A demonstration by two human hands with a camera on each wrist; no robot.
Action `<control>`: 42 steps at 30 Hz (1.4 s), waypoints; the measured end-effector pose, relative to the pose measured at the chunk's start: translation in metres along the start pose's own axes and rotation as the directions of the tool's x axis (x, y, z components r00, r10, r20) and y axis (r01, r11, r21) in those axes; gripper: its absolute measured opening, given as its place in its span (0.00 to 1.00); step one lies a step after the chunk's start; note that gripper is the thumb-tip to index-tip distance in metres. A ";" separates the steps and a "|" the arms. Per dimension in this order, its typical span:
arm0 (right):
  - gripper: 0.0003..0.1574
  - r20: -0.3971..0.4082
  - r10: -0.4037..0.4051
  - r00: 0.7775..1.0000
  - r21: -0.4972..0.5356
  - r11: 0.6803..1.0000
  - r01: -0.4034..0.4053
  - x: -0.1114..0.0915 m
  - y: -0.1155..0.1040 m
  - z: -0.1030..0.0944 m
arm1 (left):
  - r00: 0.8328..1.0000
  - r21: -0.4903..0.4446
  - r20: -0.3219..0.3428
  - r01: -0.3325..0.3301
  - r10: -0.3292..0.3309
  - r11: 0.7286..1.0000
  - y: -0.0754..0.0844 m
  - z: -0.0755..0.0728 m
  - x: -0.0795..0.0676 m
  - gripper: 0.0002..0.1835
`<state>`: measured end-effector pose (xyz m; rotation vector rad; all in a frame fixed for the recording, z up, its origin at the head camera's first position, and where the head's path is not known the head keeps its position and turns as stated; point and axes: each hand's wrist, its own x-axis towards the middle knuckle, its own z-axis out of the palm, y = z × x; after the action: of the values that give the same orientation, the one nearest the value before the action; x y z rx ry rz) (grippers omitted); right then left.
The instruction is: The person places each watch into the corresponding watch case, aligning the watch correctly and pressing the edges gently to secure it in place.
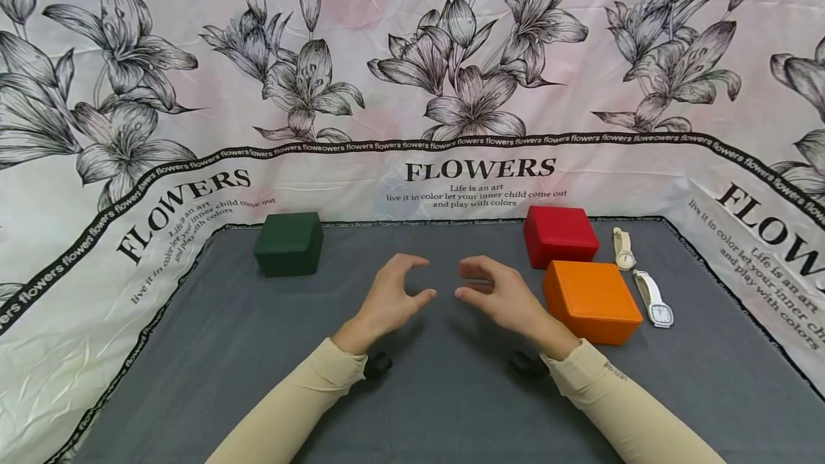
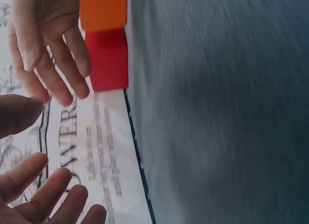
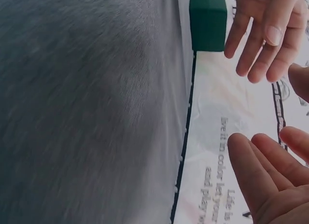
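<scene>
Above the middle of the grey table, my left hand (image 1: pixel 389 297) and right hand (image 1: pixel 505 297) face each other with a gap between them. Both have loosely bent fingers, thumbs apart, and hold nothing. Nearest my right hand is an orange box (image 1: pixel 589 299), just to its right. Behind that stands a red box (image 1: pixel 559 236). Two wristwatches lie right of the boxes: one with a cream strap (image 1: pixel 623 249) at the back, and a white one (image 1: pixel 654 299) closer. A dark green box (image 1: pixel 290 243) stands at the back left, beyond my left hand.
The grey cloth (image 1: pixel 425 392) covers the tabletop. A white flower-printed sheet (image 1: pixel 361 185) with black lettering rises behind it and lies along both sides. Small black wrist straps (image 1: pixel 377 365) show under the cream sleeves.
</scene>
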<state>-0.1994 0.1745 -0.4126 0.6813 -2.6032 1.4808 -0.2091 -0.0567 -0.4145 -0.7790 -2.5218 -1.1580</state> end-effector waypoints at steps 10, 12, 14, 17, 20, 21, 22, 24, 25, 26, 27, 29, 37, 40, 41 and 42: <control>0.34 -0.047 -0.021 0.999 -0.160 0.987 0.014 -0.029 0.004 -0.037 | 0.993 -0.008 0.119 0.015 -0.014 1.000 0.030 0.033 0.011 0.25; 0.35 -0.054 -0.017 0.998 -0.181 0.983 0.007 -0.035 0.005 -0.044 | 0.991 -0.013 0.134 0.008 -0.007 1.000 0.035 0.040 0.013 0.25; 0.35 -0.064 -0.006 0.998 -0.212 0.977 -0.008 -0.040 0.006 -0.051 | 0.989 -0.008 0.148 0.001 0.000 1.000 0.040 0.047 0.015 0.25; 0.36 -0.077 0.000 0.997 -0.262 0.965 -0.020 -0.047 0.007 -0.061 | 0.986 -0.007 0.167 -0.013 0.014 1.000 0.046 0.057 0.018 0.25; 0.37 -0.091 0.007 0.996 -0.319 0.947 -0.036 -0.052 0.009 -0.071 | 0.983 -0.010 0.184 -0.024 0.026 1.000 0.053 0.065 0.020 0.26; 0.38 -0.093 0.008 0.996 -0.333 0.942 -0.038 -0.053 0.009 -0.074 | 0.982 -0.013 0.187 -0.028 0.030 1.000 0.055 0.067 0.022 0.25; 0.38 -0.097 0.006 0.995 -0.347 0.937 -0.040 -0.055 0.010 -0.078 | 0.981 -0.018 0.192 -0.028 0.031 0.999 0.057 0.069 0.023 0.25; 0.39 -0.104 0.003 0.995 -0.369 0.928 -0.041 -0.058 0.013 -0.084 | 0.980 -0.017 0.198 -0.028 0.031 0.999 0.061 0.073 0.027 0.25; 0.39 -0.106 -0.007 0.994 -0.379 0.925 -0.034 -0.059 0.015 -0.088 | 0.979 -0.015 0.202 -0.028 0.030 1.000 0.063 0.075 0.029 0.25; 0.40 -0.113 -0.016 0.994 -0.392 0.919 -0.030 -0.061 0.017 -0.092 | 0.978 -0.016 0.205 -0.027 0.030 1.000 0.065 0.077 0.031 0.25; 0.40 -0.120 -0.025 0.992 -0.407 0.913 -0.026 -0.062 0.019 -0.096 | 0.977 -0.018 0.212 -0.027 0.030 0.999 0.067 0.079 0.033 0.26; 0.41 -0.138 -0.042 0.990 -0.436 0.900 -0.023 -0.066 0.024 -0.104 | 0.973 -0.013 0.228 -0.026 0.028 1.000 0.070 0.083 0.037 0.26; 0.49 -0.149 0.018 0.989 -0.458 0.885 -0.085 -0.076 0.034 -0.136 | 0.960 0.009 0.279 0.017 -0.019 1.000 0.080 0.105 0.049 0.29; 0.52 -0.121 0.066 0.990 -0.467 0.876 -0.116 -0.078 0.036 -0.147 | 0.954 0.007 0.297 0.024 -0.025 1.000 0.083 0.111 0.051 0.30; 0.53 -0.104 0.075 0.992 -0.468 0.876 -0.115 -0.079 0.037 -0.151 | 0.953 0.005 0.301 0.027 -0.027 1.000 0.084 0.113 0.051 0.31; 0.55 -0.093 0.089 0.992 -0.470 0.874 -0.122 -0.079 0.037 -0.155 | 0.952 0.004 0.305 0.033 -0.032 0.999 0.085 0.114 0.052 0.31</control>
<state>-0.1675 0.3465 -0.3814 0.4253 -2.8177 0.7975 -0.2047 0.0950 -0.4130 -0.9889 -2.7913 -1.1241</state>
